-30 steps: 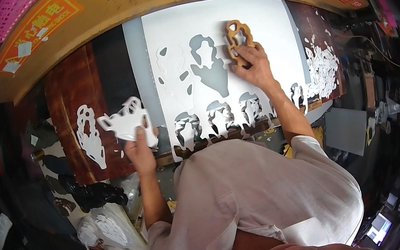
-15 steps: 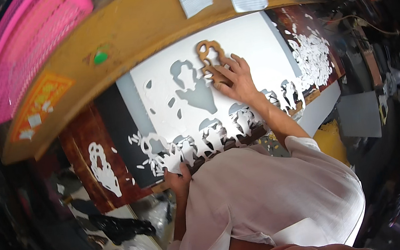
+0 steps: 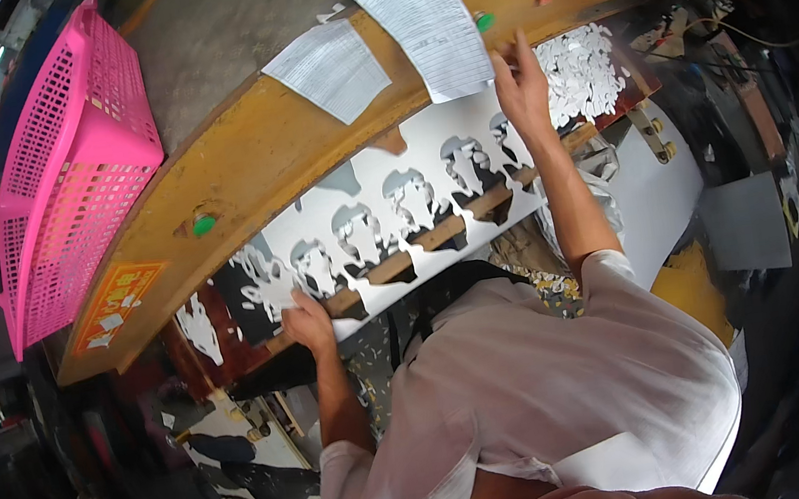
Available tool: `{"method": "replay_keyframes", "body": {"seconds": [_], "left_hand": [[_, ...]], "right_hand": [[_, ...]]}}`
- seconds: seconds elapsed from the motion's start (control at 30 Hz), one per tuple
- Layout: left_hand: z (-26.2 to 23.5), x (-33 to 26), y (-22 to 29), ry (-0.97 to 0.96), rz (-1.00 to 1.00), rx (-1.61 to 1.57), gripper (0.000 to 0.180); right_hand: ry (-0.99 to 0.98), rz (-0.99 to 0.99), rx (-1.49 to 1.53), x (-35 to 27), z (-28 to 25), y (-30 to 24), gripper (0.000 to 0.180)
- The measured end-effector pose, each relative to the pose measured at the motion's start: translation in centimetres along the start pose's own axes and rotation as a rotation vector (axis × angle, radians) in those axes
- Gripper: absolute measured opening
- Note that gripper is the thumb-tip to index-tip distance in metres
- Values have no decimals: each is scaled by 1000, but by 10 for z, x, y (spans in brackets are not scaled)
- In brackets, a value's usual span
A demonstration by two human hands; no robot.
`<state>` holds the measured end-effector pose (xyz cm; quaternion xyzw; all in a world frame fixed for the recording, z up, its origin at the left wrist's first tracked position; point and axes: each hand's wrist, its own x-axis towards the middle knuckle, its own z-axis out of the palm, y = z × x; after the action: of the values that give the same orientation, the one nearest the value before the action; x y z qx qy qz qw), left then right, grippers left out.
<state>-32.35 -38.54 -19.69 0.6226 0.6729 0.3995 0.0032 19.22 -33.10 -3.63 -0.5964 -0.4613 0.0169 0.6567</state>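
A large white sheet (image 3: 371, 165) with several shaped cutouts lies beneath the yellow beam (image 3: 247, 164) of a press. My left hand (image 3: 309, 324) is closed on the sheet's near left edge, beside loose white cut pieces (image 3: 268, 285); its fingertips are partly hidden. In front of the beam's right part, my right hand (image 3: 524, 92) is raised, fingers apart and holding nothing. A green button (image 3: 485, 21) sits just above and left of its fingertips. Only a brown tip of the cutting die (image 3: 392, 141) shows below the beam, which hides the remainder.
White scraps (image 3: 582, 74) are heaped at the table's right end. A cut white piece (image 3: 198, 331) rests on the red-brown board at left. Paper sheets (image 3: 425, 19) hang over the beam. A pink basket (image 3: 90, 159) stands at far left, and another green button (image 3: 203, 224) is nearer it.
My right hand has let go of the cutting die and risen to the beam near the green button. The beam now covers most of the die and sheet. My left hand stays at the sheet's edge.
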Motion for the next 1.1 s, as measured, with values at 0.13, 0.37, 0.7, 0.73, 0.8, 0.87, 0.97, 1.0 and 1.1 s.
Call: {"method": "replay_keyframes", "body": {"seconds": [0.13, 0.37, 0.7, 0.73, 0.8, 0.87, 0.97, 1.0, 1.1], "left_hand": [[11, -2, -9, 29, -86, 71, 48], [6, 6, 0, 64, -61, 27, 44], [13, 2, -9, 94, -10, 25, 48], [13, 1, -10, 83, -39, 51, 48], [14, 0, -11, 101, -33, 36, 48], [14, -3, -14, 66, -52, 10, 47], [6, -2, -15, -50, -188, -59, 49], [0, -2, -11, -48, -282, -184, 50], [-14, 2, 29, 78, -499, -606, 46]], "right_hand": [[-225, -138, -114, -38, -13, -8, 50], [-546, -417, -284, -156, -27, 27, 19], [-448, -452, -322, -174, -34, 33, 24], [-463, -431, -329, -175, -34, 32, 25], [-474, -409, -333, -176, -32, 32, 26], [-468, -419, -311, -173, -31, 33, 27], [-665, -198, -344, -162, -32, 31, 26], [-693, -192, -372, -156, -32, 27, 28], [-740, 163, -357, -127, -19, 10, 31]]}}
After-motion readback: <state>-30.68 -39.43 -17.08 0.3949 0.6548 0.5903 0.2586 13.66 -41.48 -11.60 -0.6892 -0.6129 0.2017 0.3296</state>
